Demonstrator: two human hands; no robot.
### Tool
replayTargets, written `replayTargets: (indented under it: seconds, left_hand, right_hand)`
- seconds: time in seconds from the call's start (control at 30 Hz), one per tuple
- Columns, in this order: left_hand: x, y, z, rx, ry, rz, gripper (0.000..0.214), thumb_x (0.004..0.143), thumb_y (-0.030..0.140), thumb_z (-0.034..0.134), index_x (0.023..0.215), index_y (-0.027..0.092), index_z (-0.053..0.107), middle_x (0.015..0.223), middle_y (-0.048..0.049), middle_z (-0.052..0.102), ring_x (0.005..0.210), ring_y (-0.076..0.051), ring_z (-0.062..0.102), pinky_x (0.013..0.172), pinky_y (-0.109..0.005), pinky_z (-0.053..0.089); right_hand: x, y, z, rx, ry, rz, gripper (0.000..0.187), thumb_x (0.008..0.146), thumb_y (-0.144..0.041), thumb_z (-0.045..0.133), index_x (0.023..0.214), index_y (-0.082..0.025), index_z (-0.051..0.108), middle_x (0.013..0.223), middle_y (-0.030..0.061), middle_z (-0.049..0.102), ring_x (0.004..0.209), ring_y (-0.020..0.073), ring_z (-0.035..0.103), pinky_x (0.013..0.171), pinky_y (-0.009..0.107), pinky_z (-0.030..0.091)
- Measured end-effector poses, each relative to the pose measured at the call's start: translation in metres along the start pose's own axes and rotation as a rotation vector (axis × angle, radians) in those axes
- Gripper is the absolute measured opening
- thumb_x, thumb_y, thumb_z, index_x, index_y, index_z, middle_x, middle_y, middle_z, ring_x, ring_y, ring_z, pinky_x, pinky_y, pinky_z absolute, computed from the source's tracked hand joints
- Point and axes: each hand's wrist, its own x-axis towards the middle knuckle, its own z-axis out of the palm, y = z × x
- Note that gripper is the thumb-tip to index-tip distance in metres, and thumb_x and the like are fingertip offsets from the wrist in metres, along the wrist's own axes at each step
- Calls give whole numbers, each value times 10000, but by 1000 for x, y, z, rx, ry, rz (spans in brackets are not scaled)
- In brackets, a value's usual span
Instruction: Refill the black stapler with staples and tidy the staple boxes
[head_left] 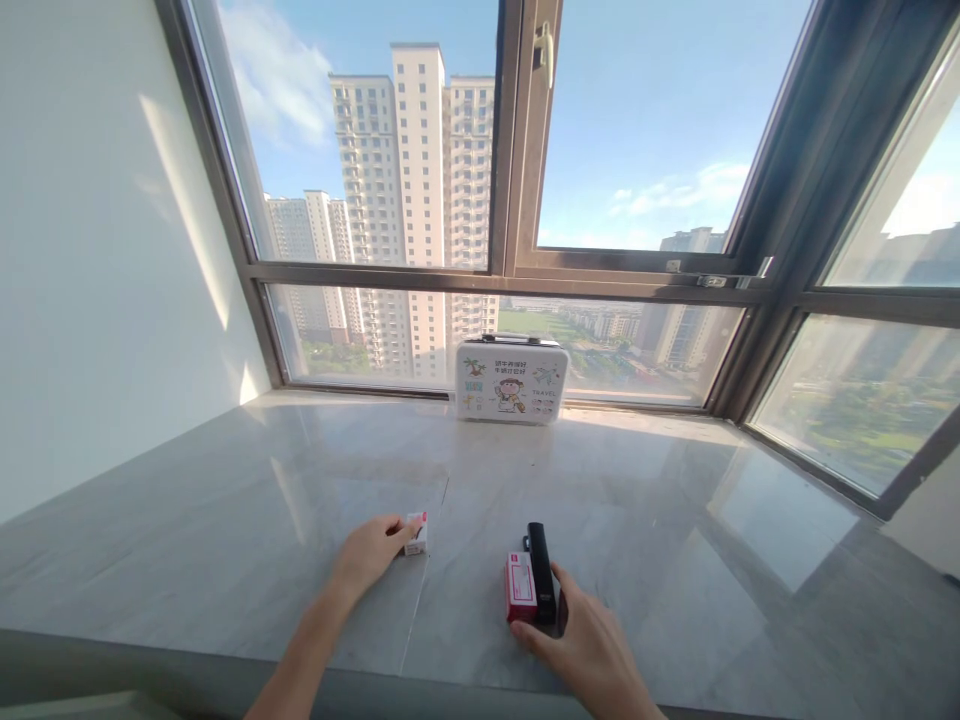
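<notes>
Just left of the counter's seam, my left hand [375, 548] is closed on a small white-and-pink box [417, 535], with fingertips at its left side and top. To the right, a black stapler [541, 580] lies lengthwise, pointing away from me. Against its left side rests a larger red-and-white box [520, 585]. My right hand [589, 640] curls round the near end of this pair: the thumb is at the box's near edge and the index finger at the stapler's right side. Its other fingers are mostly hidden.
A grey marble-look counter [262, 560] spans the bay beneath brown-framed windows. At the back, a white carrying case [512, 382] with cartoon travel prints stands upright near the glass. A white wall [90, 250] bounds the left side. Sunlight patches fall on the right of the counter.
</notes>
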Motion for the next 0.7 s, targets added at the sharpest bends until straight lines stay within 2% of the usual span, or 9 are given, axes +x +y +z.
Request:
replayTargets:
  seconds: [0.07, 0.17, 0.27, 0.4, 0.5, 0.6, 0.7]
  left_hand:
    - [2, 20, 19, -24, -129, 72, 610, 873, 750, 438, 610, 218, 581, 546, 3, 584, 560, -190, 563, 561, -264, 273]
    - [4, 60, 52, -79, -261, 144, 638, 864, 783, 422, 642, 215, 611, 549, -11, 623, 593, -202, 597, 582, -266, 307]
    - [12, 87, 73, -127, -382, 183, 668, 840, 824, 418, 685, 213, 640, 563, -24, 654, 612, -207, 622, 591, -266, 349]
    - [27, 103, 88, -213, -640, 174, 695, 776, 869, 461, 736, 201, 650, 583, -34, 686, 483, -179, 601, 521, -260, 397]
    - [34, 116, 103, -281, -773, 145, 727, 726, 907, 474, 737, 193, 612, 607, -52, 700, 479, -175, 631, 478, -238, 413]
    - [37, 126, 117, -335, -824, 119, 760, 702, 937, 452, 746, 189, 573, 625, -72, 704, 501, -194, 664, 451, -231, 423]
    - [38, 128, 124, -380, -810, 99, 767, 711, 939, 438, 770, 183, 554, 646, -88, 706, 531, -220, 692, 429, -228, 425]
  right_hand:
    - [4, -8, -1, -18, -32, -37, 758, 700, -490, 773, 1378, -227, 559, 997, 73, 741, 946, 308, 690, 751, 309, 434]
    - [11, -18, -1, -57, -67, -51, 634, 722, -411, 742, 1317, -254, 592, 933, 58, 753, 916, 317, 704, 713, 302, 418]
    - [17, -17, -3, -49, -79, -71, 582, 732, -387, 727, 1289, -275, 601, 903, 44, 755, 910, 317, 707, 691, 290, 406]
    - [22, 2, -15, 0, -95, -86, 498, 707, -379, 747, 1188, -289, 652, 886, 19, 754, 866, 302, 707, 676, 274, 398]
    - [22, 20, -30, 12, -85, -80, 456, 704, -384, 749, 1141, -280, 673, 870, 17, 753, 832, 298, 701, 662, 271, 391]
    - [20, 33, -45, 25, -95, -81, 387, 735, -390, 726, 1103, -274, 690, 851, 3, 747, 803, 280, 691, 651, 265, 384]
    - [17, 40, -57, 50, -115, -100, 374, 758, -380, 706, 1117, -275, 703, 843, -13, 740, 782, 260, 680, 640, 255, 374]
